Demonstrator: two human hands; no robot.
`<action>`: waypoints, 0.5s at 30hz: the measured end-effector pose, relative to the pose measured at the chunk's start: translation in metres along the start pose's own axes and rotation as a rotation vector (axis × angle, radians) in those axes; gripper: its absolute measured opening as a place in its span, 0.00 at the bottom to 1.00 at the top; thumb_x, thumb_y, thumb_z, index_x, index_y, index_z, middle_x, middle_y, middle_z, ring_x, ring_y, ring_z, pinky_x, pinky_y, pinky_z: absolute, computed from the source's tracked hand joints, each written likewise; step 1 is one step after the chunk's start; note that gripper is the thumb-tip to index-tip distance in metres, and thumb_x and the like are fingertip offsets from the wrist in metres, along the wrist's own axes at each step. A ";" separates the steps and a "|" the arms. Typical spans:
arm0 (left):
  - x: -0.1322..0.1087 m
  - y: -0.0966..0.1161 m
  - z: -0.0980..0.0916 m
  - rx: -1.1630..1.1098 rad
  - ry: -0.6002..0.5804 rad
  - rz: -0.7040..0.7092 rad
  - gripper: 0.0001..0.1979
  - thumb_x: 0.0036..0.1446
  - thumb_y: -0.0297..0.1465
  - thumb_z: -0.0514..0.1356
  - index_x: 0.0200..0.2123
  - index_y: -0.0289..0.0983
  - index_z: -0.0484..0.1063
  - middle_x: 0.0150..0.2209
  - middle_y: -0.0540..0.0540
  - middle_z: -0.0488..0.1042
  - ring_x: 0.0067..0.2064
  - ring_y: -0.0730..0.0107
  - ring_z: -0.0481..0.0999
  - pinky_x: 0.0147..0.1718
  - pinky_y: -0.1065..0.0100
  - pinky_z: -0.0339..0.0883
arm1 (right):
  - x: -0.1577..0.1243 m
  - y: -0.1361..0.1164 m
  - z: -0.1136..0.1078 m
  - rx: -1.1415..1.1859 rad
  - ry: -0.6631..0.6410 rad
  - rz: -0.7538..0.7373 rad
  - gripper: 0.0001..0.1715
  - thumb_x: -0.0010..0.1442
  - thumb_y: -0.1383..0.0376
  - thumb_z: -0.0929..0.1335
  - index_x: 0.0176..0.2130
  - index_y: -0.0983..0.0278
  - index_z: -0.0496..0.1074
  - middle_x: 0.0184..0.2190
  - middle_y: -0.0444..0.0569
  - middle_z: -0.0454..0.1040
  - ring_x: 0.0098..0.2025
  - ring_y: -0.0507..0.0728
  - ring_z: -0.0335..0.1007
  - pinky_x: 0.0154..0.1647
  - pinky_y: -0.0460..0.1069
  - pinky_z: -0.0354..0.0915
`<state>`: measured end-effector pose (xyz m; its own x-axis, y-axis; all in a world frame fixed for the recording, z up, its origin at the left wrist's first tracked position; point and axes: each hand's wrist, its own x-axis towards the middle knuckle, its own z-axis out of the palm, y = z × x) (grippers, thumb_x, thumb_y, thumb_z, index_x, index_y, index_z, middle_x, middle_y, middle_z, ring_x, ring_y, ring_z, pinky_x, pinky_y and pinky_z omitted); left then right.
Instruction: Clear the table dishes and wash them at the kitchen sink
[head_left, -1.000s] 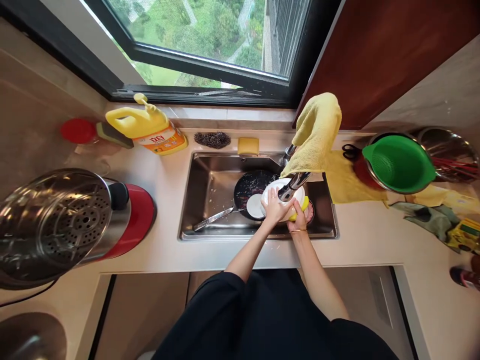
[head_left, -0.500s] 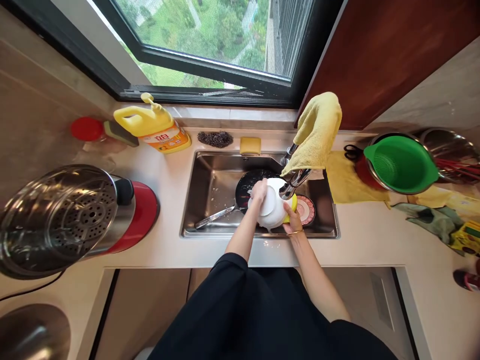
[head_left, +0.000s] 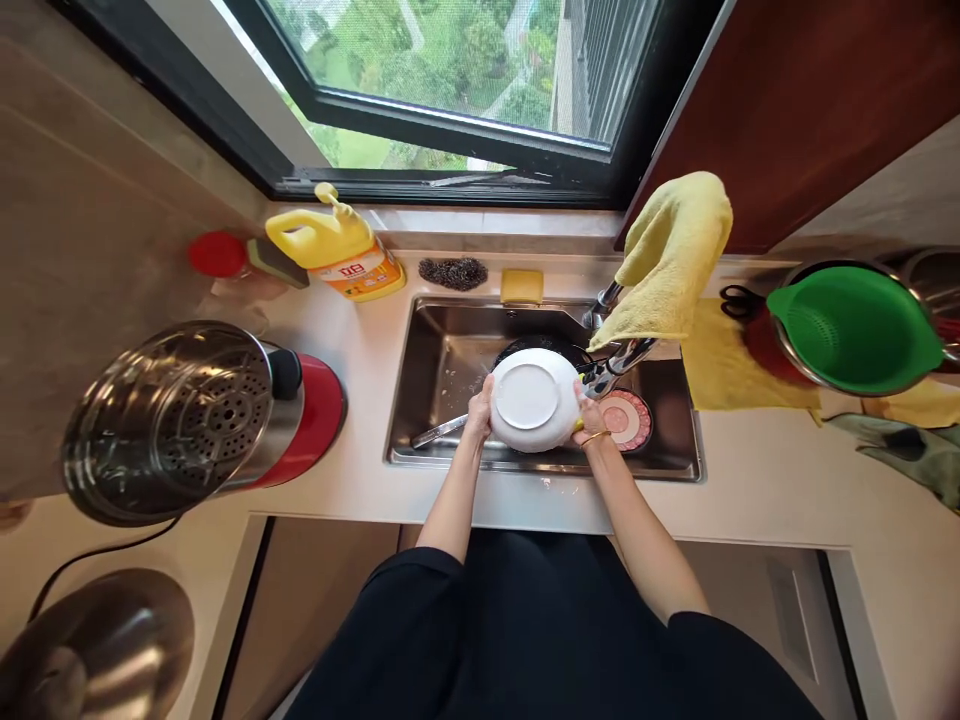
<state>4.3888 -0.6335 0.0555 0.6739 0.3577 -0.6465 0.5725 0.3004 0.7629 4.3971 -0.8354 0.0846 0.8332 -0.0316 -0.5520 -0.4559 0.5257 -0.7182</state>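
Observation:
Over the sink (head_left: 424, 375) I hold a white bowl (head_left: 529, 397) tilted, its round foot facing me. My left hand (head_left: 482, 408) is closed on the bowl's left edge. At the right edge, my right hand (head_left: 589, 414) grips the bowl, with a bit of something yellow, maybe a sponge, showing by the fingers. A dark frying pan lies in the sink behind the bowl and is mostly hidden; its metal handle (head_left: 441, 432) points left. Right of my right hand lies a pink patterned plate (head_left: 628, 420). The faucet (head_left: 626, 358) reaches in close by the bowl.
A yellow cloth (head_left: 675, 255) drapes over the faucet. Behind the sink sit a steel-wool scourer (head_left: 453, 273), a yellow sponge (head_left: 522, 287) and a detergent bottle (head_left: 352, 262). A steamer (head_left: 176, 420) stands left. Scissors (head_left: 739, 302) and a green colander (head_left: 855, 330) are right.
My left hand has moved from the bowl's underside to its left edge. The bowl has turned so its base faces me more squarely. The whole view has shifted slightly.

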 end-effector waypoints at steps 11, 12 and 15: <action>-0.023 0.031 -0.053 0.294 -0.272 0.253 0.32 0.35 0.50 0.69 0.39 0.33 0.70 0.35 0.46 0.74 0.36 0.67 0.72 0.34 0.71 0.64 | -0.008 -0.004 0.011 0.013 -0.181 0.144 0.24 0.46 0.56 0.72 0.43 0.63 0.72 0.37 0.47 0.79 0.42 0.59 0.75 0.41 0.52 0.73; -0.022 0.041 -0.052 0.379 -0.273 0.299 0.31 0.36 0.49 0.68 0.38 0.33 0.70 0.35 0.46 0.73 0.37 0.67 0.72 0.34 0.72 0.64 | -0.008 -0.003 0.011 0.009 -0.206 0.160 0.26 0.45 0.56 0.72 0.44 0.63 0.72 0.37 0.46 0.79 0.41 0.59 0.75 0.40 0.52 0.72; -0.019 0.077 -0.040 0.609 -0.395 0.416 0.30 0.36 0.47 0.68 0.40 0.35 0.70 0.38 0.47 0.72 0.39 0.65 0.71 0.35 0.71 0.64 | -0.004 0.000 0.011 -0.043 -0.276 0.188 0.29 0.44 0.53 0.73 0.46 0.61 0.71 0.37 0.44 0.79 0.40 0.58 0.75 0.40 0.52 0.72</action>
<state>4.4015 -0.5812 0.1263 0.9353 -0.0366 -0.3521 0.3165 -0.3589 0.8781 4.3968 -0.8261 0.0918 0.7837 0.2973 -0.5453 -0.6178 0.4636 -0.6351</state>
